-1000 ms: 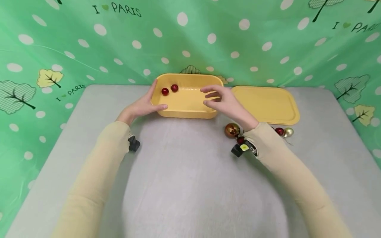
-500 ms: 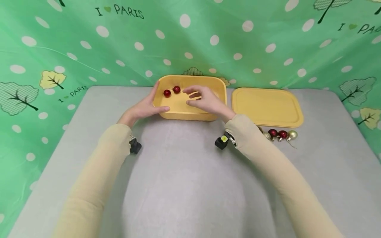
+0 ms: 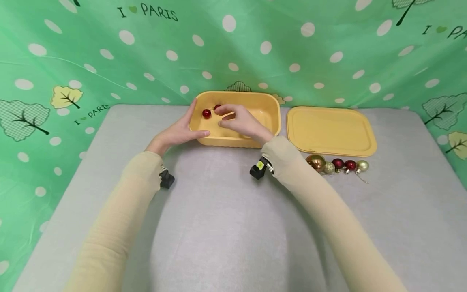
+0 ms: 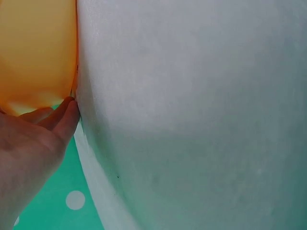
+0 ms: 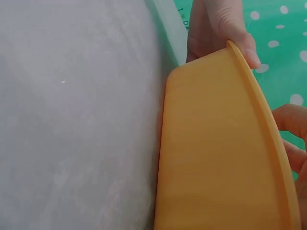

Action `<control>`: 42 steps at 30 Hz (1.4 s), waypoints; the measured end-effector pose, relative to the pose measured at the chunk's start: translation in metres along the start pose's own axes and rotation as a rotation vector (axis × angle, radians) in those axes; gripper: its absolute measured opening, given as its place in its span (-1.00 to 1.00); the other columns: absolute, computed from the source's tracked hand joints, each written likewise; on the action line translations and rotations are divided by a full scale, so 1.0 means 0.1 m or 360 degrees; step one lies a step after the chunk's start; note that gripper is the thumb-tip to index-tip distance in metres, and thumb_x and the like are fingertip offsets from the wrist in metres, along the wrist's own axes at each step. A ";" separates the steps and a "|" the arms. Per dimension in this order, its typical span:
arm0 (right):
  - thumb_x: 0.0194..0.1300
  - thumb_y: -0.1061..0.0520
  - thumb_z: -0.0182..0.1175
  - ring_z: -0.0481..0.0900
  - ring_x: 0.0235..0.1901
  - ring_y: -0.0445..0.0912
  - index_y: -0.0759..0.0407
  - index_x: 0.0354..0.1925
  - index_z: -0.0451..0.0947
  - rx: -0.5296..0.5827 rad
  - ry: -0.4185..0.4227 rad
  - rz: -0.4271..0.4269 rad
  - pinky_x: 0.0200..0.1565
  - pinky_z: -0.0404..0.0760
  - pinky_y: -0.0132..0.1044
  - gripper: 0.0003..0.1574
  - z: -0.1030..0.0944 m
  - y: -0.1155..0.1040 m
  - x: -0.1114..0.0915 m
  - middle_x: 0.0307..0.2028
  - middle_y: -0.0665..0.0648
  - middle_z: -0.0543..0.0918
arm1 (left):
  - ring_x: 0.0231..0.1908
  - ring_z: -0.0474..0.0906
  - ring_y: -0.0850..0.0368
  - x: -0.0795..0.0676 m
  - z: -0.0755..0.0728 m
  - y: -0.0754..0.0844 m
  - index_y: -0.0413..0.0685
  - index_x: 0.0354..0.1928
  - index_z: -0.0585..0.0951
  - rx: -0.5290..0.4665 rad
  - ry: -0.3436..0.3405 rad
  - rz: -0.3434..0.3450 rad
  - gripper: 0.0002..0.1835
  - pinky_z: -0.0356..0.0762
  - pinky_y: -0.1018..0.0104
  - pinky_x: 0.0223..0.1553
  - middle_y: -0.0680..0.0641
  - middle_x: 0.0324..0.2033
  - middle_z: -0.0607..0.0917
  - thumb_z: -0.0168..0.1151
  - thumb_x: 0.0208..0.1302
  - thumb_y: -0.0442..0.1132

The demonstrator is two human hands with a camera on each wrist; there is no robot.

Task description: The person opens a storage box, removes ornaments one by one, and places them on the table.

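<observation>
A yellow plastic box [image 3: 233, 142] stands at the table's far side with its lid off. My left hand [image 3: 176, 132] holds its left end, the thumb over the front rim and the fingers along the outside. In the left wrist view the fingers [image 4: 66, 120] lie against the box wall. My right hand [image 3: 240, 119] hovers inside the box, fingers bent and apart, with nothing visible between them. Its fingertips come close to a red bauble [image 3: 217, 107], which they partly cover; I cannot tell whether they touch. Another red bauble [image 3: 206, 114] lies to its left.
To the right of the box lies its yellow lid [image 3: 331, 130]. In front of the lid sit several baubles in a row, among them a large copper bauble [image 3: 315, 162] and a pale gold bauble [image 3: 362, 165]. A green dotted curtain [image 3: 233, 44] hangs behind the grey table [image 3: 226, 219].
My right hand has moved left across the box towards the two red baubles. The baubles in front of the lid have come into view from behind the right sleeve. My left hand stays on the box.
</observation>
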State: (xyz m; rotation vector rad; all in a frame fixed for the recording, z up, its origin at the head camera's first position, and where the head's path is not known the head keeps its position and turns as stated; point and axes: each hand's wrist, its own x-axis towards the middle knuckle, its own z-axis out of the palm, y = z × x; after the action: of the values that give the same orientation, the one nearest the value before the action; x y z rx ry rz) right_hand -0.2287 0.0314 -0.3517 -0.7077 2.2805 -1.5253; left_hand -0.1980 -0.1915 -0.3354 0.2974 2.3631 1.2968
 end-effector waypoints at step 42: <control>0.24 0.26 0.26 0.51 -0.07 -0.02 0.31 0.42 0.13 -0.0512 -0.0054 0.0094 0.04 0.48 -0.33 -0.13 0.34 0.08 0.53 0.10 0.29 0.48 | 0.45 -0.36 -0.04 0.19 -0.02 -0.30 0.34 0.47 -0.49 0.0046 0.0020 0.0061 0.21 -0.27 -0.01 0.40 -0.03 0.48 -0.42 0.33 0.21 -0.08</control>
State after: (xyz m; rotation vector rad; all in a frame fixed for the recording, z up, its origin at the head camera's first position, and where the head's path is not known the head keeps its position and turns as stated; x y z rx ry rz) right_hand -0.2569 -0.0216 -0.3711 -0.7321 2.5249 -1.1224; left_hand -0.2146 -0.2022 -0.3651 0.3465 2.3995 1.2861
